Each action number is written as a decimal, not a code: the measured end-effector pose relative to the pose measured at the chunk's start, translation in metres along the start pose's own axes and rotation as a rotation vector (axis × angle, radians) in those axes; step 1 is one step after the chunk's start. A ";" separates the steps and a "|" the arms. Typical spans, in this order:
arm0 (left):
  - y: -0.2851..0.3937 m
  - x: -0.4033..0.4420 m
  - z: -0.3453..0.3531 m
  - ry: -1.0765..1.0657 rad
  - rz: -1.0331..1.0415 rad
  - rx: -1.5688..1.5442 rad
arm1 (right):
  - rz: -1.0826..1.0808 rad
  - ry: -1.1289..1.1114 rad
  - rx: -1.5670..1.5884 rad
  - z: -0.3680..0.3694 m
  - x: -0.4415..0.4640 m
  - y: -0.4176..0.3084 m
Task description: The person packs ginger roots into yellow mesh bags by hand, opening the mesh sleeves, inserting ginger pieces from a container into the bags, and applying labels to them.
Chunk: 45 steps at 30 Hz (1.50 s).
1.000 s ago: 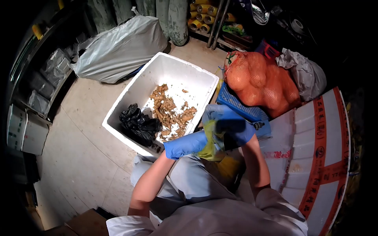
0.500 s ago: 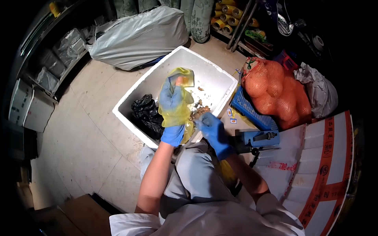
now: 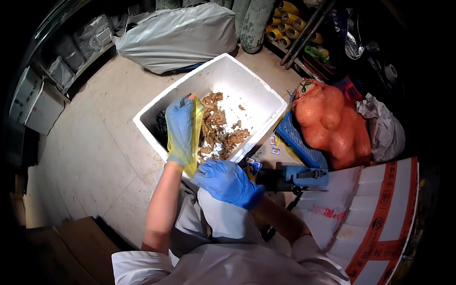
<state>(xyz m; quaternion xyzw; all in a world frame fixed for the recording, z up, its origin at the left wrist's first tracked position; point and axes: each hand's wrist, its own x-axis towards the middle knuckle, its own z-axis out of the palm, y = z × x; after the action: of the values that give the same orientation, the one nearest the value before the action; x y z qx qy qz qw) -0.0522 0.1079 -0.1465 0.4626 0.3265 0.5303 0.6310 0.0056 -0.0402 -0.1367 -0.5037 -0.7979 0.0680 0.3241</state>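
A yellow mesh bag (image 3: 197, 137) is drawn over my left hand (image 3: 181, 127), which is in a blue glove over the left part of a white foam box (image 3: 247, 78). Its fingers look pressed together; a small brownish patch shows at their tips, and what they hold is unclear. My right hand (image 3: 225, 183), also gloved in blue, is closed on the lower edge of the bag at the box's near rim. Pieces of ginger (image 3: 216, 121) lie on the box bottom, right of my left hand. Behind that hand, a black plastic bag (image 3: 162, 124) is mostly hidden.
Right of the box are a blue tray (image 3: 297, 140), a blue device (image 3: 308, 175), an orange net sack (image 3: 332, 121) and a white panel with red tape (image 3: 365, 213). A grey wrapped bundle (image 3: 178, 38) lies behind the box. Cardboard (image 3: 78, 247) is at the lower left.
My left hand has moved left inside the mesh bag, uncovering more ginger. My right hand has moved left from the box's near corner and taken hold of the bag's lower edge.
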 end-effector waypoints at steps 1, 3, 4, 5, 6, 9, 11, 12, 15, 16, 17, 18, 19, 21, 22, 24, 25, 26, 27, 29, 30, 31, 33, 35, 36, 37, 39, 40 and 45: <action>0.006 0.006 -0.006 0.050 -0.069 0.047 | -0.044 -0.082 -0.073 -0.006 0.000 -0.001; -0.004 0.024 -0.033 0.067 -0.032 0.010 | -0.087 -0.160 -0.134 -0.024 0.001 -0.001; -0.005 0.030 -0.047 0.058 -0.035 0.054 | -0.091 -0.113 -0.121 -0.039 0.001 0.000; -0.007 0.035 -0.062 0.052 -0.038 0.097 | -0.065 -0.012 -0.093 -0.058 0.006 -0.004; -0.011 0.038 -0.076 -0.010 -0.060 0.107 | -0.041 0.090 -0.062 -0.076 0.010 -0.009; -0.052 0.046 -0.095 0.032 0.041 0.092 | -0.026 0.415 0.022 -0.119 0.019 -0.023; -0.071 0.048 -0.094 -0.013 -0.008 0.061 | -0.080 0.515 0.034 -0.126 0.018 -0.027; -0.077 0.048 -0.087 0.007 -0.052 0.041 | -0.107 0.543 0.037 -0.124 0.019 -0.026; -0.097 0.058 -0.078 -0.010 -0.146 -0.009 | -0.137 0.558 0.070 -0.114 0.026 -0.013; -0.108 0.065 -0.078 -0.015 -0.149 -0.054 | -0.130 0.550 0.086 -0.109 0.030 -0.006; -0.119 0.070 -0.079 -0.015 -0.156 -0.097 | -0.103 0.540 0.113 -0.101 0.034 0.005; -0.131 0.077 -0.081 -0.028 -0.171 -0.150 | -0.064 0.527 0.141 -0.092 0.038 0.018; -0.143 0.085 -0.081 -0.013 -0.173 -0.157 | -0.007 0.509 0.171 -0.081 0.044 0.036; -0.166 0.099 -0.083 -0.046 -0.179 -0.153 | 0.240 0.431 0.263 -0.046 0.058 0.087; -0.181 0.107 -0.085 -0.043 -0.207 -0.158 | 0.437 0.355 0.353 -0.018 0.062 0.128; -0.205 0.118 -0.083 0.004 -0.242 -0.184 | 0.802 0.198 0.748 0.058 0.050 0.251; -0.217 0.123 -0.083 0.048 -0.280 -0.203 | 0.879 0.113 0.744 0.092 0.042 0.296; -0.228 0.125 -0.085 0.069 -0.270 -0.217 | 1.073 0.082 0.871 0.145 0.015 0.362; -0.234 0.126 -0.087 0.075 -0.256 -0.229 | 1.107 -0.109 0.483 0.181 -0.003 0.409; -0.219 0.124 -0.083 0.124 -0.314 -0.313 | 1.226 -0.267 -0.045 0.221 -0.024 0.451; -0.216 0.128 -0.087 0.135 -0.314 -0.311 | 1.241 -0.244 -0.106 0.238 -0.030 0.463; -0.215 0.129 -0.091 0.094 -0.278 -0.183 | 1.263 -0.227 -0.164 0.254 -0.039 0.472; -0.215 0.123 -0.093 0.037 -0.289 -0.163 | 1.313 -0.183 -0.106 0.256 -0.043 0.468; -0.219 0.119 -0.092 0.068 -0.407 -0.181 | 1.434 -0.297 0.132 0.256 -0.044 0.476; -0.220 0.120 -0.091 0.068 -0.406 -0.181 | 1.413 -0.077 0.462 0.250 -0.032 0.454; -0.222 0.120 -0.091 0.045 -0.398 -0.156 | 1.388 0.039 0.624 0.246 -0.024 0.441; -0.220 0.119 -0.091 0.021 -0.384 -0.127 | 1.279 -0.012 0.550 0.247 -0.019 0.439; -0.219 0.119 -0.091 0.030 -0.416 -0.155 | 1.185 -0.167 0.314 0.248 -0.016 0.442; -0.221 0.118 -0.095 0.041 -0.442 -0.154 | 1.162 -0.084 0.313 0.199 0.015 0.412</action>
<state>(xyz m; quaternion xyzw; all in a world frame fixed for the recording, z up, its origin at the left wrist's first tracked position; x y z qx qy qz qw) -0.0308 0.2427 -0.3774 0.3195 0.3912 0.4121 0.7583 0.1975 0.2148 -0.4645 -0.8004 -0.3847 0.3705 0.2723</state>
